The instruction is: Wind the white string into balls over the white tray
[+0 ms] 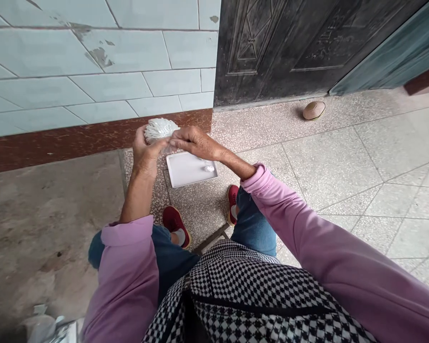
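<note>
A thick bundle of thin white strands (160, 129) is held up over the floor near the wall. My left hand (146, 148) is closed around its left and near side. At the bundle's right edge, my right hand (195, 142) has its fingers pinched together close to my left thumb. A bit of translucent material shows below the fingertips, but what they grip is too small to make out. Under my hands, a shallow white tray (188, 177) lies on the floor, partly covered by my right hand. A small white clump (209, 168) rests at the tray's right side.
A pale tiled wall (103, 52) with a brown base stands ahead, beside a dark carved door (271, 43). A rounded tan object (313, 110) lies near the door. My red shoes (175, 223) flank the tray's near side. Plastic scraps (43, 327) lie at lower left.
</note>
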Action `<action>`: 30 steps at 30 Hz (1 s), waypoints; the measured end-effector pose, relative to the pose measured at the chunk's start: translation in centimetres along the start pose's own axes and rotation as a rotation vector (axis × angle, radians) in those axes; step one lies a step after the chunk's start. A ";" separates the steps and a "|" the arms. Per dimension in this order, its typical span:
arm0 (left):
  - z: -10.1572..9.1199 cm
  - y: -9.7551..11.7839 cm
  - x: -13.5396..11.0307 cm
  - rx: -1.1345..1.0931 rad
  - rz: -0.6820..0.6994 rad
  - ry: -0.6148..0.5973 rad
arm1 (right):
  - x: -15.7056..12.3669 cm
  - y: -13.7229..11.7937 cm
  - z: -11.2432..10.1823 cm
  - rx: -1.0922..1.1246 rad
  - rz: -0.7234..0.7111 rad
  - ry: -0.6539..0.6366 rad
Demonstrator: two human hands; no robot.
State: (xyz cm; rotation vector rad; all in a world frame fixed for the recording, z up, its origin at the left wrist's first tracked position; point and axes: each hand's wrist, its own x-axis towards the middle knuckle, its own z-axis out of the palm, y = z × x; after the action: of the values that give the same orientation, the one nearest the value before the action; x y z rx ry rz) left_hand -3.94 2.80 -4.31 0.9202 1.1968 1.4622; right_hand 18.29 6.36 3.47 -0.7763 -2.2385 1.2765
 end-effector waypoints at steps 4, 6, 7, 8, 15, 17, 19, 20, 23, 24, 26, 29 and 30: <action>1.3 1.1 -1.2 -0.046 -0.115 -0.016 | -0.3 -0.4 -2.4 0.077 0.007 0.141; 2.2 2.0 -2.1 -0.072 -0.154 -0.077 | -0.4 -0.3 -3.2 0.124 0.041 0.205; 2.7 2.5 -2.5 -0.087 -0.165 -0.106 | -0.4 -0.1 -3.5 0.151 0.061 0.227; 3.1 2.9 -2.9 -0.105 -0.167 -0.127 | -0.4 0.2 -3.6 0.179 0.078 0.247; 4.4 4.8 -4.3 -0.239 -0.153 -0.184 | 0.8 3.7 -2.9 0.231 0.026 0.315; 4.3 4.9 -4.3 -0.272 -0.127 -0.174 | 1.3 4.4 -2.5 0.202 0.040 0.330; 4.3 5.0 -4.2 -0.289 -0.088 -0.163 | 1.7 4.8 -2.0 0.157 0.057 0.326; 4.2 5.0 -4.1 -0.292 -0.069 -0.155 | 1.9 4.9 -1.8 0.127 0.064 0.320; 4.1 4.7 -3.5 -0.299 -0.032 -0.101 | 2.3 4.7 -1.0 0.012 0.088 0.282; 4.0 4.6 -3.3 -0.301 -0.025 -0.073 | 2.4 4.5 -0.7 -0.024 0.092 0.256; 3.9 4.2 -3.0 -0.302 -0.016 -0.012 | 2.5 4.4 -0.1 -0.072 0.089 0.199; 3.5 3.6 -2.4 -0.291 0.003 0.065 | 2.5 4.4 1.0 -0.148 0.091 0.112; 3.3 3.3 -2.2 -0.276 0.014 0.080 | 2.3 4.3 1.4 -0.174 0.092 0.075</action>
State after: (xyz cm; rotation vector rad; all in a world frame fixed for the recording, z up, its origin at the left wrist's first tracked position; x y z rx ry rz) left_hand -1.10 1.32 -0.28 0.6881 1.0147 1.6405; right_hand 16.76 8.80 -0.73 -0.9849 -2.2983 1.0847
